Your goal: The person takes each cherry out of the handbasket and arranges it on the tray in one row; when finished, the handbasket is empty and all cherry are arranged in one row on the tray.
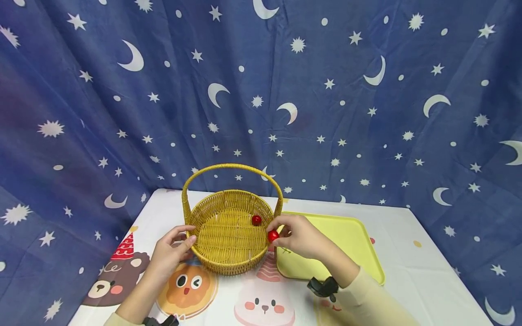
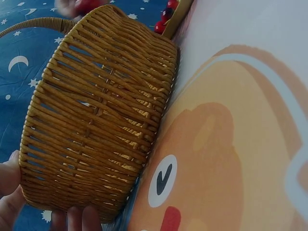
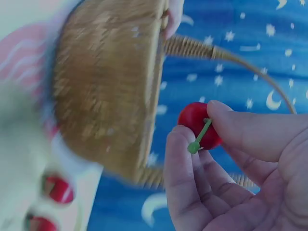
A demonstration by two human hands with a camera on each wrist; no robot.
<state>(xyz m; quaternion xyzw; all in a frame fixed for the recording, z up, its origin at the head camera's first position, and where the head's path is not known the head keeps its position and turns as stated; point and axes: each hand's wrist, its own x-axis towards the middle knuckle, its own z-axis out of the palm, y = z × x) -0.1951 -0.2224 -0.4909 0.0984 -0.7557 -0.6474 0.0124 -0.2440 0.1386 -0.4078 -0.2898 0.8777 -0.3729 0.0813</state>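
A round yellow-brown wicker basket [image 1: 230, 235] with a tall hooped handle stands on the table, one red cherry [image 1: 256, 220] inside near its right wall. My left hand [image 1: 171, 249] holds the basket's left side, thumb at the rim and fingers against the outer wall. Between thumb and fingertips, my right hand [image 1: 299, 235] pinches another red cherry [image 3: 196, 118], whose short green stem shows in the right wrist view. That hand is just beside the basket's right rim, over the left edge of a yellow tray [image 1: 338, 233].
Several red cherries [image 2: 166, 14] lie on the tray, mostly hidden behind my right hand in the head view. A white cloth with cartoon animals covers the table [image 1: 420, 271]. Behind it hangs a blue curtain [image 1: 310, 113] with moons and stars.
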